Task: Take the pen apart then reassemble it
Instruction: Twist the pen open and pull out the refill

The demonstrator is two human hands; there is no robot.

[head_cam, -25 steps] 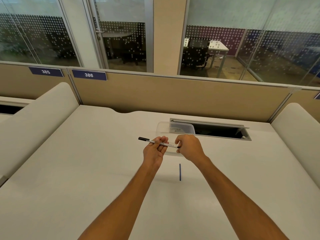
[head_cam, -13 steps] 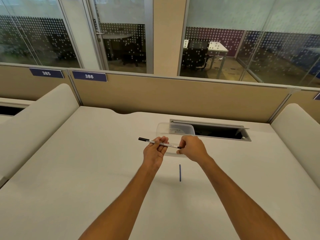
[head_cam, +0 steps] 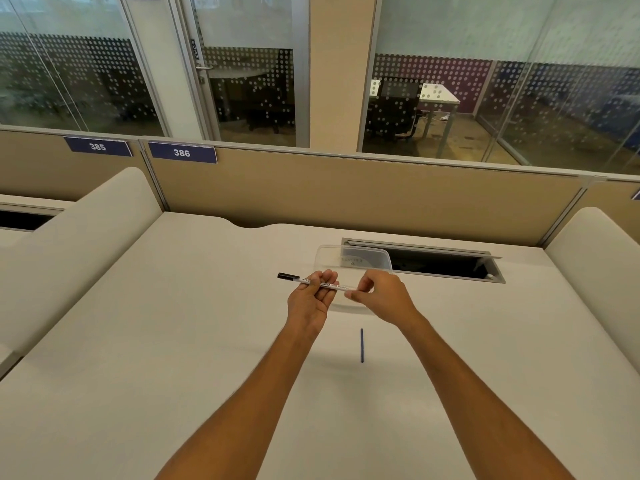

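Now both hands grip pen (head_cam: 323, 283) mid-desk (head_cam: 173, 341), refill (head_cam: 362, 345) near.

we see a white pen (head_cam: 325, 284) with dark print along its barrel and a black cap at the end left of the left hand (head_cam: 310, 302). just below the right hand (head_cam: 382, 296) lies a thin dark blue refill (head_cam: 362, 345) on the off-white desk (head_cam: 173, 341). beyond the hands sits a clear, frosted container (head_cam: 353, 258). the divider (head_cam: 346, 199) is tan, its number plates (head_cam: 182, 153) navy with white digits. the glass walls (head_cam: 86, 81) carry white dot patterns.
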